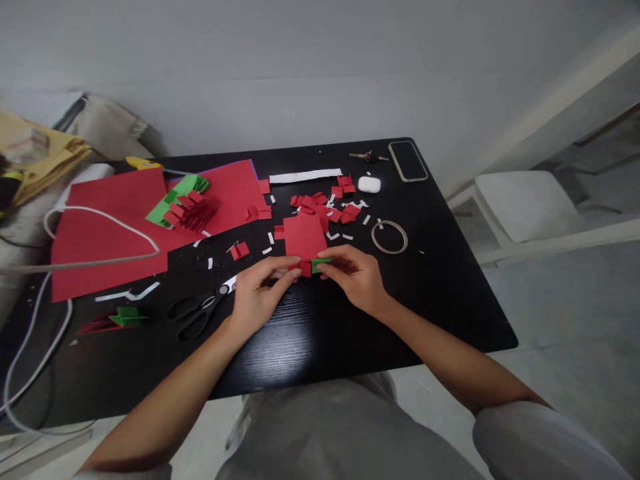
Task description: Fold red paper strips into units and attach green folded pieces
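Between my fingers, low in the middle of the head view, is a small folded strip of red paper with a green paper piece (pixel 315 265) at its right part. My left hand (pixel 263 283) pinches the red paper (pixel 306 268) from the left. On the right, my right hand (pixel 353 273) pinches the green end between thumb and fingers. Just behind them lies a red paper rectangle (pixel 304 237). Black-handled scissors (pixel 203 307) rest left of my left hand, the blades partly hidden by it.
Red paper scraps (pixel 320 203) and white slips lie behind my hands. A roll of tape (pixel 389 237), a white case (pixel 369 185) and a phone (pixel 409 161) are to the right. Red sheets (pixel 110 247), folded green paper (pixel 175 197) and a white cable (pixel 110 217) occupy the left.
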A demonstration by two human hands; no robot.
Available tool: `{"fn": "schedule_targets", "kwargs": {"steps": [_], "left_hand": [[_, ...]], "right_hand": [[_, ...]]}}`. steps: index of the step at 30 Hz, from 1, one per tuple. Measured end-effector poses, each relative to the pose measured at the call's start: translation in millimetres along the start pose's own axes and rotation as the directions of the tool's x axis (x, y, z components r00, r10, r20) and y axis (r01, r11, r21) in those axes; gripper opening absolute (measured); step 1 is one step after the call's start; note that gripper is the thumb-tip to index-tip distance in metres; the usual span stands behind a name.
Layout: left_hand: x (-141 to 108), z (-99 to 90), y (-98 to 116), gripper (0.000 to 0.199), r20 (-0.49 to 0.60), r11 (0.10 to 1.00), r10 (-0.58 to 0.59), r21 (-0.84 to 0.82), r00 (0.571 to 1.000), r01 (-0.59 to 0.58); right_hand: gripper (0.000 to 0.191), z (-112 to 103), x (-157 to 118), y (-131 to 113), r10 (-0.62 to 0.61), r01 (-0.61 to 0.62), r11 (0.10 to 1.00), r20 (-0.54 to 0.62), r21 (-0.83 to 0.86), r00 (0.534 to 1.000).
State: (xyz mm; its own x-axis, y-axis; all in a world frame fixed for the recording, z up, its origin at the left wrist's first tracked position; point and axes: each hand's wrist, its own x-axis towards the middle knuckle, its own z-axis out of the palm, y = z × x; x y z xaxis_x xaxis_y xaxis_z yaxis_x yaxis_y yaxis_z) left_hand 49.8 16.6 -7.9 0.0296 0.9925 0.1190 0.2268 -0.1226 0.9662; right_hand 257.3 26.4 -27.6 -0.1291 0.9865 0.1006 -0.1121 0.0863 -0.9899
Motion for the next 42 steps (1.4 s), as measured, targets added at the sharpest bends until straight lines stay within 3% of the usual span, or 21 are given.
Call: {"fn": "schedule_targets", "kwargs": {"steps": [8, 14, 19, 25, 29, 32, 37, 42], "left_hand": [[0.7, 0.1, -0.4, 0.019, 0.012, 1.0, -0.018, -0.019, 1.0, 0.018], [1.8, -0.5, 1.4, 0.017, 0.055, 0.999, 0.033, 0.027, 0.998, -0.035], [1.3, -1.7, 0.9, 0.016, 0.016, 0.999, 0.03, 0.037, 0.999, -0.031], [7.3, -4.9, -2.1, 0.027, -0.068, 0.991, -0.002, -0.135, 0.998, -0.007], [12.1, -5.2, -6.0, 0.033, 0.018, 0.972, -0.061, -0.227, 0.998, 0.063], [12.8, -4.0, -8.2, 0.031, 0.04, 0.975, -0.044, -0.218, 0.998, 0.052], [11.4, -2.4, -10.5, 0.02, -0.019, 0.991, 0.003, -0.136, 1.0, -0.005], [13.1, -5.7, -11.3, 0.019, -0.152, 0.991, 0.054, -0.112, 0.987, -0.071]], "right_hand": [[0.024, 0.4, 0.7, -1.5, 0.018, -0.018, 1.0, 0.009, 0.005, 1.0], [0.023, 0.4, 0.9, -2.2, 0.01, -0.01, 1.0, 0.016, -0.003, 1.0], [0.027, 0.1, 1.5, -0.5, 0.021, -0.021, 1.0, 0.014, -0.007, 1.0], [0.028, -3.3, 8.2, 0.3, 0.06, -0.056, 0.995, -0.05, 0.086, 0.997], [0.026, -4.5, 10.7, -1.9, 0.083, -0.081, 0.991, -0.013, 0.104, 0.996], [0.027, -3.8, 9.7, -3.4, 0.106, -0.107, 0.99, 0.016, 0.095, 0.994], [0.032, -2.1, 7.9, -5.0, 0.158, -0.162, 0.982, 0.049, 0.097, 0.986], [0.028, -6.3, 10.5, -2.8, 0.133, -0.133, 0.991, -0.04, 0.021, 0.99]]}}
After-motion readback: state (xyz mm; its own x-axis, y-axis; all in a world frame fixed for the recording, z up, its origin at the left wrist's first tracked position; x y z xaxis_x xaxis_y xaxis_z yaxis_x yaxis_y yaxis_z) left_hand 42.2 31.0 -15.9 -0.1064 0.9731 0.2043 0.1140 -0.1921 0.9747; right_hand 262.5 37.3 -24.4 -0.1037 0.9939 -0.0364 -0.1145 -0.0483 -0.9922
